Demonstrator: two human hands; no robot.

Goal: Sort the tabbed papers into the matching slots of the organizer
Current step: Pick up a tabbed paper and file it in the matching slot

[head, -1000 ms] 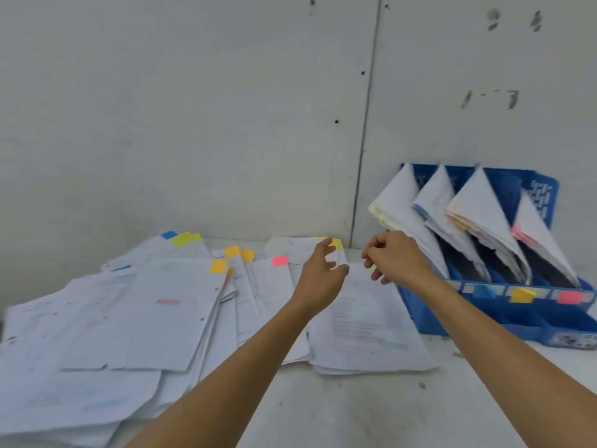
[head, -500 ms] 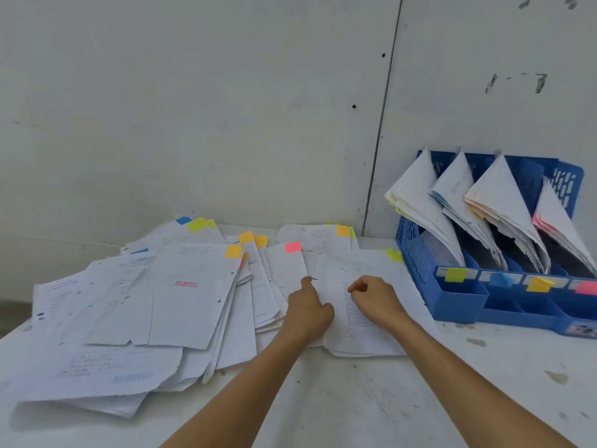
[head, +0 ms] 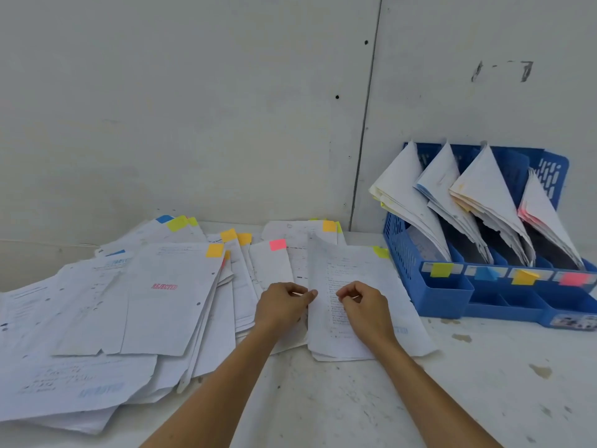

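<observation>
A white sheet [head: 336, 273] with a yellow-green tab [head: 381, 252] tops the small stack in front of me. My left hand [head: 282, 307] pinches its raised left edge. My right hand [head: 366, 307] lies on the same sheet with curled fingers, thumb and forefinger nipping the paper. To the right stands the blue organizer [head: 445, 297] with four slots full of leaning papers. Its front carries yellow-green [head: 441, 270], blue [head: 486, 273], orange [head: 525, 277] and pink [head: 573, 279] labels.
A wide spread of loose tabbed papers [head: 161, 302] covers the left of the white table [head: 323, 409]; a pink tab [head: 277, 244] and orange tabs [head: 329, 226] show near my hands. A white wall rises right behind everything.
Both hands came down from the far corner of the stack to its middle. The left edge of the top sheet is now lifted between my hands.
</observation>
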